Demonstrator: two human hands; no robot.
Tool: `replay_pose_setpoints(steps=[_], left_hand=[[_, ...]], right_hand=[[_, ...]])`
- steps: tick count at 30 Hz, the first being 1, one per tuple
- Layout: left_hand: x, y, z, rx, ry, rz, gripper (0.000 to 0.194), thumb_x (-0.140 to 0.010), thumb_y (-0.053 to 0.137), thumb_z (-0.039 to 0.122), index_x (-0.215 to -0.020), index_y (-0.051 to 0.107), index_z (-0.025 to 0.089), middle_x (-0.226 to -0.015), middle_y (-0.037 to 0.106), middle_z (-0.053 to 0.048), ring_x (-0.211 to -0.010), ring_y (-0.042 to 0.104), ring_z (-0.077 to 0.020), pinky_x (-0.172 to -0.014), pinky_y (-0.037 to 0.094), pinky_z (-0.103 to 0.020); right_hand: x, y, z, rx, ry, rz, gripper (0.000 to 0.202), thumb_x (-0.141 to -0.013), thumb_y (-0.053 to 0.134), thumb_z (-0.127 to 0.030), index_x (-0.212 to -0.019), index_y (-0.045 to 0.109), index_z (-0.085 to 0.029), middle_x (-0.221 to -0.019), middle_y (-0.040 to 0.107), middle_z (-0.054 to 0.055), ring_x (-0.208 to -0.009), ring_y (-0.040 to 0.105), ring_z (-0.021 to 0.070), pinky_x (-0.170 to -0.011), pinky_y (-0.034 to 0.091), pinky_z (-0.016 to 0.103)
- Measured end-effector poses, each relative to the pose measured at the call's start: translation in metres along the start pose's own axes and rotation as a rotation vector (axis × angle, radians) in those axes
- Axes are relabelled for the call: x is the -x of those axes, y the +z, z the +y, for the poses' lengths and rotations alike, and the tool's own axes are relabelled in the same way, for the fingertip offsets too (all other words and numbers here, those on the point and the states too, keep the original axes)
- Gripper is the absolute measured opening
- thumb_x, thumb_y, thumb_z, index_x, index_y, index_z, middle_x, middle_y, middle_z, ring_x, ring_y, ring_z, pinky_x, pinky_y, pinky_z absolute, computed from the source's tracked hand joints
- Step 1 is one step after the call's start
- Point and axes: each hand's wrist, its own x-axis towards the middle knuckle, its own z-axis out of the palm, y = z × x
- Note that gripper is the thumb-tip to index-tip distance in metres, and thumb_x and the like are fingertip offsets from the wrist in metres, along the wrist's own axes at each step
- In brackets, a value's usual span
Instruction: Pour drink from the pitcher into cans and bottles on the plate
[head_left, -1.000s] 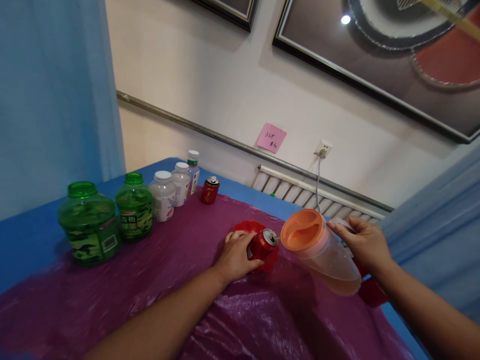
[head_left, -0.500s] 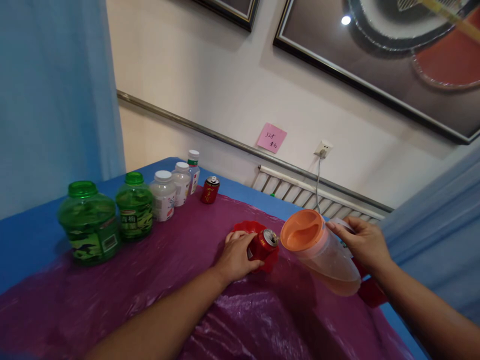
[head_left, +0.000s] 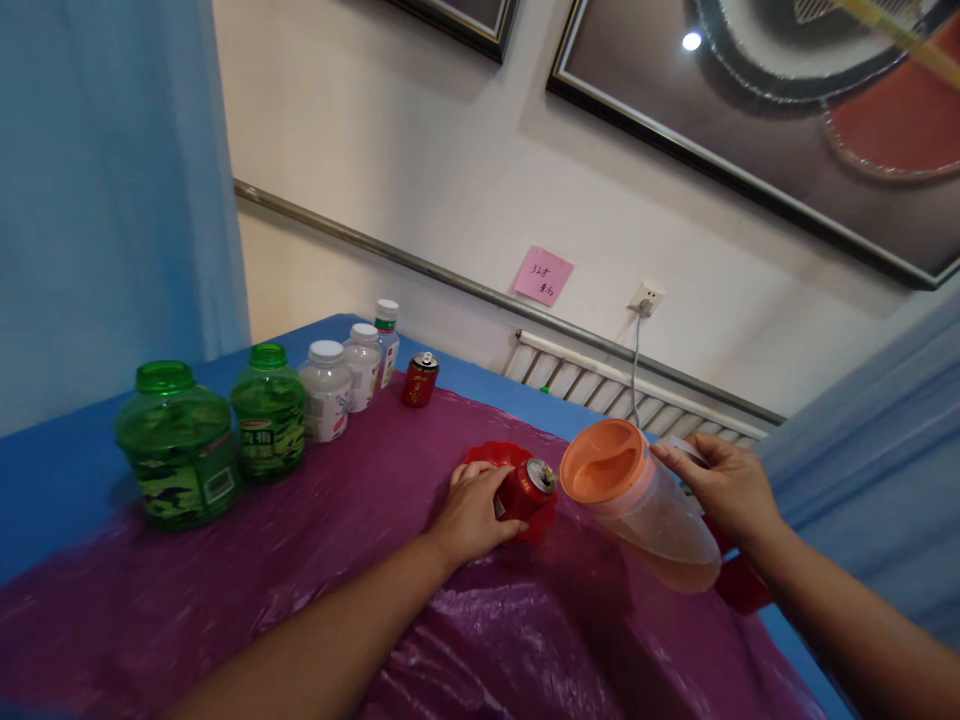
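My left hand [head_left: 474, 515] is wrapped round a red drink can [head_left: 527, 490], which leans a little to the right over a red scalloped dish [head_left: 546, 522]. The fingers of my right hand [head_left: 731, 485] close on the handle of a clear plastic pitcher [head_left: 660, 535] with an orange lid [head_left: 606, 462]. The pitcher is tipped to the left, its lid beside the can's top, and liquid lies along its lower side. A thin trickle seems to pass between lid and can opening, too small to be sure. Dark red objects [head_left: 742, 585] sit partly hidden behind the pitcher.
Along the left stand two green jugs [head_left: 178, 450] [head_left: 268, 415], two white-capped jars [head_left: 327, 395] [head_left: 363, 370], a clear bottle [head_left: 388, 345] and another red can [head_left: 420, 380]. Purple plastic sheeting [head_left: 322, 540] covers the blue table [head_left: 67, 445]. Behind are a radiator [head_left: 585, 378] and wall.
Almost nothing differs. Both hands, the can and the tilted pitcher keep practically the same places.
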Motion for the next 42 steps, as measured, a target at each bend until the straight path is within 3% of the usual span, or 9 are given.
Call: replay_pose_setpoints(steps=[42], left_hand=[[0.0,-0.002,0.002,0.021,-0.003,-0.031,0.069,-0.059,0.088,0.038,-0.124,0.066,0.029,-0.122,0.068,-0.005,-0.121,0.054,-0.0326,-0.109,0.034,-0.047]], right_hand=[[0.004,0.006,0.008,-0.032,0.032,-0.017,0.056,-0.07,0.072,-0.07,-0.055,0.047,-0.022,-0.054,0.034,-0.005,-0.052,0.033,0.0113,-0.044,0.027,0.025]])
